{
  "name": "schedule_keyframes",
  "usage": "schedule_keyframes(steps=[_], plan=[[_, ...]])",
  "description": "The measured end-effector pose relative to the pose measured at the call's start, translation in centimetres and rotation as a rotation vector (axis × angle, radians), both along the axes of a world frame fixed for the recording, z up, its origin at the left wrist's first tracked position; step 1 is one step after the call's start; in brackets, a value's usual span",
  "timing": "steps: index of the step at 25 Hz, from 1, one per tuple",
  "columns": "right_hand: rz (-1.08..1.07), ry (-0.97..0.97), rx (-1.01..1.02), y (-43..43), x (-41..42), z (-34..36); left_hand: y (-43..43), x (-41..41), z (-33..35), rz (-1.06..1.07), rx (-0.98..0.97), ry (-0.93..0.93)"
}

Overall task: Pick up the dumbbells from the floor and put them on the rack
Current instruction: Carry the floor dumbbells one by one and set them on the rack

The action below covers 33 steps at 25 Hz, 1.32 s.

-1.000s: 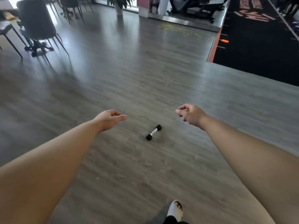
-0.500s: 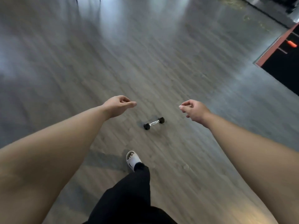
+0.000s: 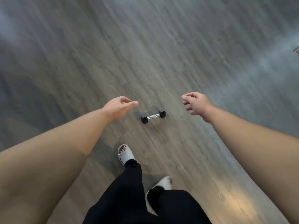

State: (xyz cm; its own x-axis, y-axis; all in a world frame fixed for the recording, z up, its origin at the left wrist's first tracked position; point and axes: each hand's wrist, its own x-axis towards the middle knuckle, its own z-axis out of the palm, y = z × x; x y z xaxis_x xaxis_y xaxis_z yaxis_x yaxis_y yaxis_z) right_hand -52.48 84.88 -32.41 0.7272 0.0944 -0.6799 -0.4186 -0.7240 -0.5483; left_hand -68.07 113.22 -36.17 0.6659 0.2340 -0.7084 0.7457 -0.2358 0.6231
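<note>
A small dumbbell [image 3: 153, 117] with black hex ends and a chrome handle lies on the grey wood floor [image 3: 145, 54], between my two outstretched hands. My left hand [image 3: 119, 107] hovers up and to the left of it, fingers loosely curled, holding nothing. My right hand [image 3: 196, 102] hangs to the right of it with the fingers spread apart and empty. Neither hand touches the dumbbell. No rack is in view.
My legs in black trousers and white slides [image 3: 124, 155] stand just short of the dumbbell, one foot [image 3: 163, 183] blurred behind. A small object [image 3: 296, 51] shows at the right edge. Bare floor lies all around.
The camera has tilted down and come closer; chairs and black mat have left the view. Both feet now show. My right hand's fingers have spread from a loose fist.
</note>
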Motion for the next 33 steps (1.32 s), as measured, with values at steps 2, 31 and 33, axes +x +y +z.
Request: schedule_keyframes(steps=[2,31,33], plan=[[0.037,0.059,-0.017,0.6,2.1,-3.7,0.3,1.1,-2.4,0.09,-0.009,0.045],[0.23,0.229,-0.25,-2.6,10.9,-64.5,-15.7,8.1,-61.8,0.804,-0.029,0.243],[0.237,0.228,-0.269,-0.9,9.2,-59.9,-14.3,6.2,-57.1,0.829,-0.038,0.249]])
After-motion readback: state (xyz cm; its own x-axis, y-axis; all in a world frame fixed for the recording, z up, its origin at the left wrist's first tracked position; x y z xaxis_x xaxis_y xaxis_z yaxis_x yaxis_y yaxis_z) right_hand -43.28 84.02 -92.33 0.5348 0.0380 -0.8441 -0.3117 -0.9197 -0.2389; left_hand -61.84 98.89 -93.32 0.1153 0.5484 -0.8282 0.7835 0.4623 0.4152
